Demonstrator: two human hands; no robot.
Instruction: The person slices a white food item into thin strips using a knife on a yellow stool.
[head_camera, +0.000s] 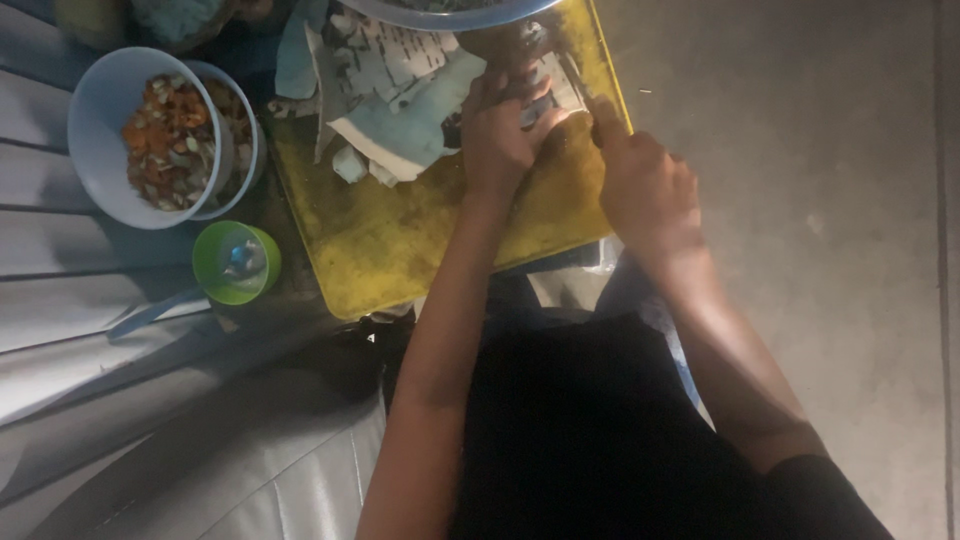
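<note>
left hand (503, 130) sits on the yellow cutting board (400, 250), fingers curled down & pressing on a pale food piece (553, 92) near the board's far right corner. right hand (648, 185) is closed in a fist around what looks like a knife handle (600, 115), just beside the left hand, at the board's right edge; blade mostly hidden betw. the hands, can't tell its exact line. food piece lies touching the left fingertips, under them in part. behind it on the board: a heap of pale, blue-grey peel/scrap pieces (400, 80), spread across the far half. near half of the board bare, stained. rim of a big bowl (440, 12) pokes in at top edge, over the board's far side. left of the board: 2 light-blue bowls nested, the upper bowl (110, 130) holding orange & brown chopped bits (165, 140). nearer, a green cup (236, 262), just off the board's left edge. dark clothing fills bottom centre. grey floor (820, 200) to the right.
</note>
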